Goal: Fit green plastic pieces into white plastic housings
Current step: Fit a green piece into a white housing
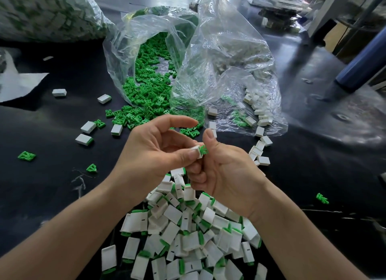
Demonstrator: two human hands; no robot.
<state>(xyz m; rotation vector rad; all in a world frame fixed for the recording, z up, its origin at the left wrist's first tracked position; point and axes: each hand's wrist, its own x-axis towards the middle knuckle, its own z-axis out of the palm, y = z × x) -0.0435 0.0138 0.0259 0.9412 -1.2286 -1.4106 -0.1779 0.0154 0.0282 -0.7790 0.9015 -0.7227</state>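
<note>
My left hand (154, 148) pinches a small white housing (197, 151) between thumb and fingers at mid-frame. My right hand (225, 167) holds a green piece (204, 150) against the housing's open end, with the thumb raised above it. The green piece sticks partly out of the housing. Below my hands lies a heap of assembled white housings with green ends (188, 233). Loose green pieces (146, 87) spill from a clear bag behind my hands. Empty white housings (259, 110) spill from a second clear bag on the right.
The work surface is a black table (62, 185). Stray housings (84, 138) and green pieces (26, 155) lie scattered at the left. A large bag of finished parts (46, 10) stands at back left. A blue post (359, 64) rises at the right.
</note>
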